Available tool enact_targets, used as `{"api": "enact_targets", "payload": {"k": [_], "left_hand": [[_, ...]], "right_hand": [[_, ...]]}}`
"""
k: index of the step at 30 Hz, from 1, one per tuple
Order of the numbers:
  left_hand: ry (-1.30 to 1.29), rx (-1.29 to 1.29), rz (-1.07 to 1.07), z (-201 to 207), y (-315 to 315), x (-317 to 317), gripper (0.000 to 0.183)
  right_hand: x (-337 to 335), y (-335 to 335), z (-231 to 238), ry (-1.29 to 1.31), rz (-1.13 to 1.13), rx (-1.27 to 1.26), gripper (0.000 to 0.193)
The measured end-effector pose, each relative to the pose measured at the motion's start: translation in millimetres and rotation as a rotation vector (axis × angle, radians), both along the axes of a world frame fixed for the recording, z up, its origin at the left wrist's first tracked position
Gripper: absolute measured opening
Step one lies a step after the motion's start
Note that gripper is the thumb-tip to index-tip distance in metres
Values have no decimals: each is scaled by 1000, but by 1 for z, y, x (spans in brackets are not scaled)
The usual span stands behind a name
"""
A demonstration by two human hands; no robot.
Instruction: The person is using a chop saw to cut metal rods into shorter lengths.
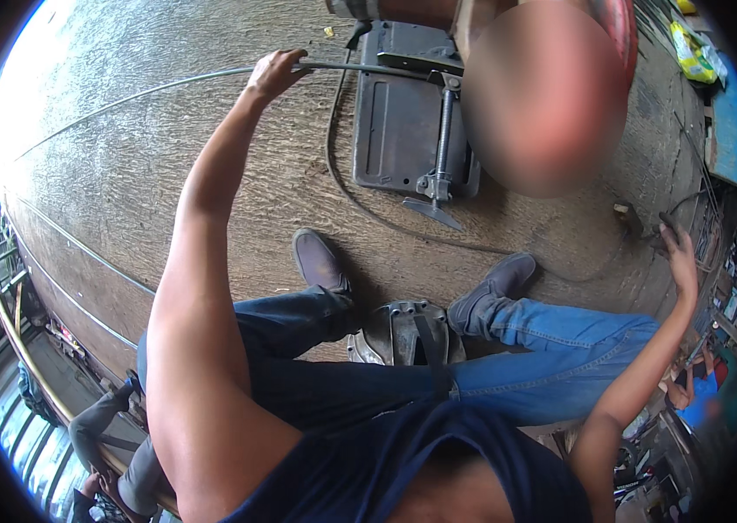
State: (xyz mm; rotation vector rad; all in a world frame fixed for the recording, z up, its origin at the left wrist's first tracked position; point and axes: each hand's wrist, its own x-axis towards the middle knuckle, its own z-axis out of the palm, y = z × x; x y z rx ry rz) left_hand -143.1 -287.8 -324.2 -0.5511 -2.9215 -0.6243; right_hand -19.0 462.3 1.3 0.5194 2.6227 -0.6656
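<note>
My left hand [276, 75] is stretched far forward and grips a long, thin metal rod [168, 84]. The rod bends away to the left, and its right end lies over the grey base [400, 131] of a cut-off saw, at the vise clamp [445, 131] with its threaded screw. A red guard [619, 39] shows at the saw's edge, while a blurred patch hides much of its head. Out to the right, my right hand [680, 257] is low by the floor, fingers apart, beside dark objects I cannot make out. A small block [626, 216] sits just left of it.
A dark power cord [334, 166] curves over the textured floor [255, 192] around the saw. Between my feet stands a metal housing [403, 331]. Scrap and tools crowd the right edge near a blue panel [734, 144]. Another person's legs [111, 427] are at the lower left.
</note>
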Motion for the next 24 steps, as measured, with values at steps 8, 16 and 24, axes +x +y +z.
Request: {"api": "enact_targets", "payload": {"k": [8, 16, 24], "left_hand": [[-148, -158, 32, -22, -103, 3, 21], [-112, -313, -45, 3, -42, 0, 15], [118, 106, -132, 15, 57, -33, 32]], "right_hand": [[19, 8, -7, -15, -111, -29, 53], [20, 28, -10, -13, -63, 206, 69], [12, 15, 0, 18, -90, 54, 71]]}}
